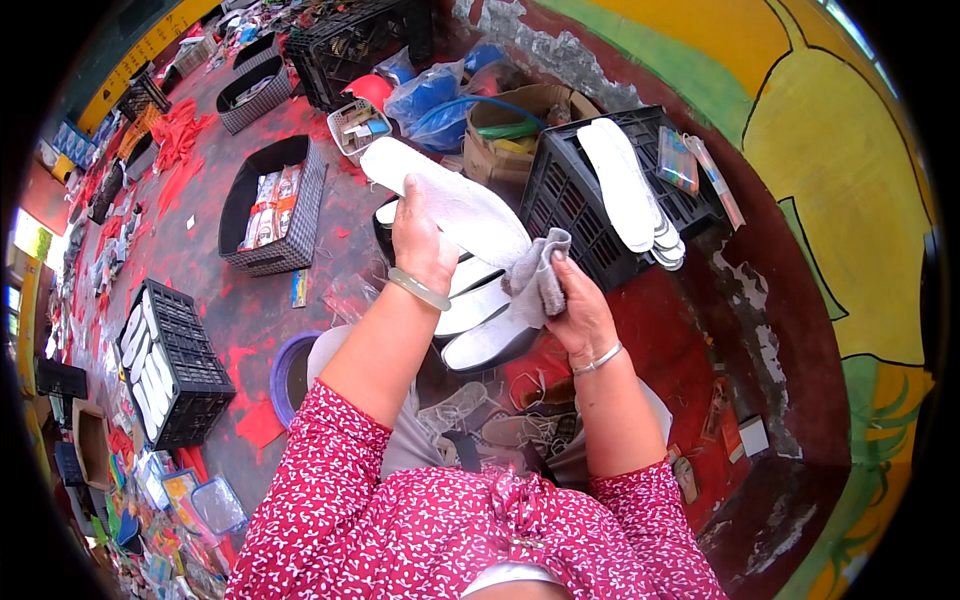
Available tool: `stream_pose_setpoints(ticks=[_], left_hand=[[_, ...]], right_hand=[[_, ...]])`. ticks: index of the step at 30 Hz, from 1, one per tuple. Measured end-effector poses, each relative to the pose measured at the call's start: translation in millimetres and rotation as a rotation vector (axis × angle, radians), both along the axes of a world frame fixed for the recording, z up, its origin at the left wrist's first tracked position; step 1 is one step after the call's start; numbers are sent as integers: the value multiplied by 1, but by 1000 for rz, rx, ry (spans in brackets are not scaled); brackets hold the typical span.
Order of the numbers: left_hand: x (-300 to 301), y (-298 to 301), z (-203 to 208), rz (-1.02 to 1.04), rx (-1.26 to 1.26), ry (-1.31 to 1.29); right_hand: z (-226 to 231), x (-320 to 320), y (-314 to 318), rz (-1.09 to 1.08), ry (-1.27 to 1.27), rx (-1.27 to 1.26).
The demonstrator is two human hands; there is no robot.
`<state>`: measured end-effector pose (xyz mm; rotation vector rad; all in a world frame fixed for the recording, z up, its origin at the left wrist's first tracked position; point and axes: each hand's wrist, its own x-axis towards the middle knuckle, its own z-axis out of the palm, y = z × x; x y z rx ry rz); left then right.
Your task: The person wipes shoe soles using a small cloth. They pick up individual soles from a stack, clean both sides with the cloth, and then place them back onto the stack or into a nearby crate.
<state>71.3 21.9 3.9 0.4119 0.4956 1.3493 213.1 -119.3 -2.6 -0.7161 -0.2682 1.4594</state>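
Note:
My left hand (pixel 422 238) grips a white shoe insole (pixel 462 203) near its middle and holds it up at a slant, its wide end toward the upper left. In my right hand (pixel 583 312) is a bunched grey cloth (pixel 543 278), pressed against the insole's lower right end. Below them, several more white insoles (pixel 484 340) lie side by side in a dark container, partly hidden by my left arm and the held insole. To the right, a stack of white insoles (pixel 617 178) lies on an upturned black plastic crate (pixel 572 185).
A purple basin (pixel 287 378) stands left of my knees. Farther left are a black crate of insoles (pixel 190 385) and a woven-pattern basket (pixel 300 225) holding packets. A cardboard box (pixel 487 140) and bagged goods stand ahead. The painted wall (pixel 820 190) rises on the right.

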Motion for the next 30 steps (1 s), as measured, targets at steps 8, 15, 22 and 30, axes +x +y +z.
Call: stream_pose_setpoints(ticks=[8, 15, 22, 30], left_hand=[[13, -23, 4, -183, 121, -6], [16, -31, 5, -373, 236, 274], [15, -30, 9, -301, 340, 271], [-39, 35, 24, 124, 391, 334]], right_hand=[[-18, -8, 7, -166, -309, -54], [-12, 0, 6, -335, -438, -39], [-4, -1, 4, -312, -603, -74], [-11, 21, -6, -309, -655, -216]])
